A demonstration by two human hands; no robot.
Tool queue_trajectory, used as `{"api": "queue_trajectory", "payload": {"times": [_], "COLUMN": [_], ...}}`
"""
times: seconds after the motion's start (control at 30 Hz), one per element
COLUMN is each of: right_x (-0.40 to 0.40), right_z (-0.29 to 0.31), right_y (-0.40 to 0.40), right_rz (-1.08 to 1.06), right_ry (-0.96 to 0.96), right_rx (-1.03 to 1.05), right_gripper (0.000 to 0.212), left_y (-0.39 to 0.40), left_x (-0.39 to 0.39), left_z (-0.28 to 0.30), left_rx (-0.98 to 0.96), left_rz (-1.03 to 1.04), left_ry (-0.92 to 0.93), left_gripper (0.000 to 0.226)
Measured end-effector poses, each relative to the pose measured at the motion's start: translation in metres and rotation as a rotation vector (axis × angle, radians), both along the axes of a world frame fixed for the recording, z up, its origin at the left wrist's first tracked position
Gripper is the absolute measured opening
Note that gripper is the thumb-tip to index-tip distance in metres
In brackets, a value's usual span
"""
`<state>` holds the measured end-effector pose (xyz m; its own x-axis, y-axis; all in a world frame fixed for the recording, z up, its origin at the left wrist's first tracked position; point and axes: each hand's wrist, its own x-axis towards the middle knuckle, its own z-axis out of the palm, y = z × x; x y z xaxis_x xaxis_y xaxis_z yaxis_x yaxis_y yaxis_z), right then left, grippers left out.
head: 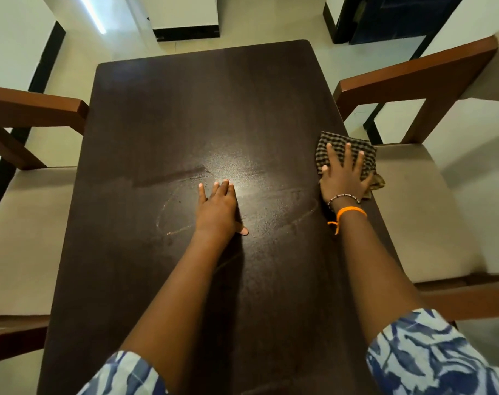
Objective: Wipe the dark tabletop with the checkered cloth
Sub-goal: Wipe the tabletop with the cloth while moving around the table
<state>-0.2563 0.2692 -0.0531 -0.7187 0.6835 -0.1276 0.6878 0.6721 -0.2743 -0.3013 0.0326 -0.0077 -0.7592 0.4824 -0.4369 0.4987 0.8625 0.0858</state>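
Note:
The dark brown tabletop (168,115) fills the middle of the view, dusty, with curved wipe streaks around its centre. A brown-and-cream checkered cloth (339,145) lies folded at the table's right edge, a corner hanging over it. My right hand (343,176) presses flat on the cloth with fingers spread; beaded and orange bands circle the wrist. My left hand (218,208) rests flat on the bare table near the centre, fingers pointing away, holding nothing.
A wooden armchair with a beige seat (422,212) stands close against the table's right side. A matching chair (23,229) stands on the left. Pale floor and white walls with black skirting lie beyond the far edge.

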Motion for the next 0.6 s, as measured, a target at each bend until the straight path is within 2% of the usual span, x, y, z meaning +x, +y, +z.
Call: {"api": "queue_trajectory", "payload": {"times": [0.07,0.3,0.47,0.6], "right_x": [-0.009,-0.03,-0.011,0.006], "right_z": [-0.001,0.0,0.0,0.005], "right_y": [-0.026,-0.132,-0.096,-0.04], "right_rz": [0.056,0.456,0.58,0.425], "right_ry": [0.017,0.031,-0.003,-0.029], "right_rx": [0.014,0.006,0.048,0.036], "right_gripper": [0.055,0.055,0.055,0.055], "left_y": [0.0,0.001,0.005,0.005], "left_x": [0.0,0.0,0.0,0.0], "left_z": [-0.001,0.001,0.005,0.005], "left_rx": [0.009,-0.004,-0.071,-0.082], "left_rz": [0.0,-0.01,-0.034,-0.039], "left_ry": [0.001,0.012,0.019,0.013], "left_gripper": [0.113,0.107,0.108,0.112]}}
